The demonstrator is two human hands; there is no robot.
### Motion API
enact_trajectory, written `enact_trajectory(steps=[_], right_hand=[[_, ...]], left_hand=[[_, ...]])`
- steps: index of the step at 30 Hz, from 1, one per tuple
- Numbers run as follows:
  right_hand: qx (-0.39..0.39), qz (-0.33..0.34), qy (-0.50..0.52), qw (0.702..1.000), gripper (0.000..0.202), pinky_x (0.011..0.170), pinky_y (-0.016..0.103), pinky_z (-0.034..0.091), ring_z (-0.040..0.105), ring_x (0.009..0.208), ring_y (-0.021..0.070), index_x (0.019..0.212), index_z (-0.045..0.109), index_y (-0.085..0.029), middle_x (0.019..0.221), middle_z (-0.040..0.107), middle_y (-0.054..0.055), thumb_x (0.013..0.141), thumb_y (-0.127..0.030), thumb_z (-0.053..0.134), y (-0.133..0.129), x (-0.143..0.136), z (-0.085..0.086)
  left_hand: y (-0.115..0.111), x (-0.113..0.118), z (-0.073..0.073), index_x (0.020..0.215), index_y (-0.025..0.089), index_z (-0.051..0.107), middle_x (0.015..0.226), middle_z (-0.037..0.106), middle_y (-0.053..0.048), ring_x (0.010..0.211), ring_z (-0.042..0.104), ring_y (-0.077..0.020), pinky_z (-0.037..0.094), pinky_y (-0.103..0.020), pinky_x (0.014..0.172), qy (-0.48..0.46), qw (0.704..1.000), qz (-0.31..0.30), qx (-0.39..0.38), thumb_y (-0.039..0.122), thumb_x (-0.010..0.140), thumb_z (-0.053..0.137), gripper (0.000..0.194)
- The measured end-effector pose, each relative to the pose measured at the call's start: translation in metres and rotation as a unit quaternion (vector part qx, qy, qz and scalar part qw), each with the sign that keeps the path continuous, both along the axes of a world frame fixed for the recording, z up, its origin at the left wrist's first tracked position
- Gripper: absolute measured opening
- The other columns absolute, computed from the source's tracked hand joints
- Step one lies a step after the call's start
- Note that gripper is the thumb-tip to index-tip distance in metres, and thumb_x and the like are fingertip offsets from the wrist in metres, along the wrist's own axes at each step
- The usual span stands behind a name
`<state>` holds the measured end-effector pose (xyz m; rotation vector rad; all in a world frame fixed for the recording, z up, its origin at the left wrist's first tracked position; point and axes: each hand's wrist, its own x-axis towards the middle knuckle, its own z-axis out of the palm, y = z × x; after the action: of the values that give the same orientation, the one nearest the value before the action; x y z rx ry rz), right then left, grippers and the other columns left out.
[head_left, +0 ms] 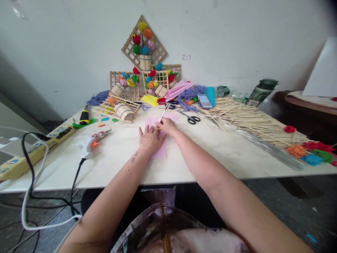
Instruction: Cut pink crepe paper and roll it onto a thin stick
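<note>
My left hand (150,140) lies flat with its fingers spread on a pink sheet (159,153) in the middle of the table. Just to its right, my right hand (167,126) is closed around a slim white pen (163,114), which slants up and away. The pen's lower end is hidden by the fingers. A small yellow piece (158,128) shows between the two hands, mostly covered. Black-handled scissors (193,120) rest on the table to the right of my right hand.
Left of my hands lie a white glue gun (86,147) and a power strip (34,149) with cables. Wooden sticks (252,119) spread across the right side. Stick lattices with paper flowers (125,109) and purple yarn (191,95) stand or lie at the back.
</note>
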<state>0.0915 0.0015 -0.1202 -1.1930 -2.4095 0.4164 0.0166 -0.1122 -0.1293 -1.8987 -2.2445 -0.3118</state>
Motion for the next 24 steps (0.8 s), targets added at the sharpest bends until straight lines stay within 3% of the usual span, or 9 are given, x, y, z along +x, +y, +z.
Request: enact_trajectory(steps=[13, 24], right_hand=[[-0.022, 0.000, 0.017, 1.000, 0.040, 0.066, 0.023, 0.041, 0.060, 0.081, 0.0162, 0.088, 0.065, -0.018, 0.088, 0.068, 0.006, 0.081, -0.052, 0.045, 0.0008, 0.0001, 0.0014], [-0.039, -0.003, 0.101, 0.994, 0.034, 0.067, 0.020, 0.042, 0.062, 0.075, 0.0130, 0.083, 0.065, -0.017, 0.081, 0.069, 0.005, 0.080, -0.047, 0.049, 0.0060, 0.0025, -0.0024]], left_hand=[[0.0002, -0.0003, 0.0001, 0.127, 0.021, 0.047, 0.129, 0.049, -0.010, 0.126, 0.033, -0.0296, 0.008, -0.057, 0.104, 0.016, 1.000, -0.010, 0.010, 0.055, 0.085, 0.022, 0.059], [-0.0015, 0.0049, 0.0050, 0.121, 0.021, 0.051, 0.125, 0.051, -0.011, 0.118, 0.041, -0.0266, 0.011, -0.053, 0.105, 0.023, 1.000, -0.005, 0.006, 0.053, 0.086, 0.023, 0.055]])
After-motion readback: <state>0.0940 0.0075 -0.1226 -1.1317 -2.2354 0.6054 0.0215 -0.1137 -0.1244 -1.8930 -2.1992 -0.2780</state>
